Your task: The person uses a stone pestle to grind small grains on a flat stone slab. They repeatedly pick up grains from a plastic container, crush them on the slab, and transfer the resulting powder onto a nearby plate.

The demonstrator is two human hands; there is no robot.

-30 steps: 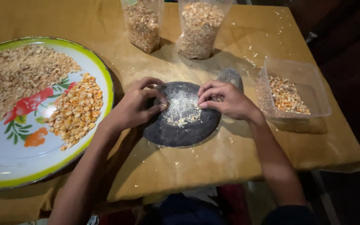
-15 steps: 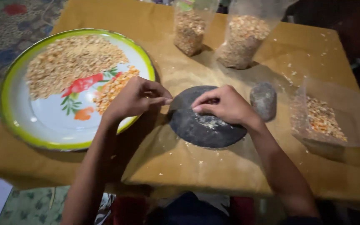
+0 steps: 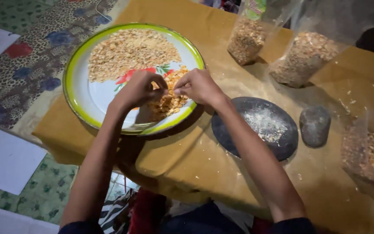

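Both hands are held over the near right part of a large round plate (image 3: 81, 93) with a green rim and a flower print. The left hand (image 3: 140, 89) is curled with the fingers bent inward, and the right hand (image 3: 198, 85) is pinched, fingertips drawn together; the two nearly meet above a small heap of orange-yellow crumbs (image 3: 169, 102). Whether any crumbs are held between the fingers cannot be told. A wider, paler heap of ground crumbs (image 3: 128, 52) is spread over the far part of the plate.

The plate is set on the left of a surface (image 3: 195, 173) covered with a mustard-yellow cloth. To the right of the hands, a flat dark round stone slab (image 3: 239, 138) dusted with white powder is seen, partly crossed by the right forearm, and a small grey stone (image 3: 314, 125) lies just beside it on the right. Two clear bags of crumbs (image 3: 247, 39) (image 3: 304, 60) stand at the far side, and a clear tub (image 3: 371, 158) of crumbs is placed at the right edge. Patterned floor covering (image 3: 18, 82) is visible on the left.
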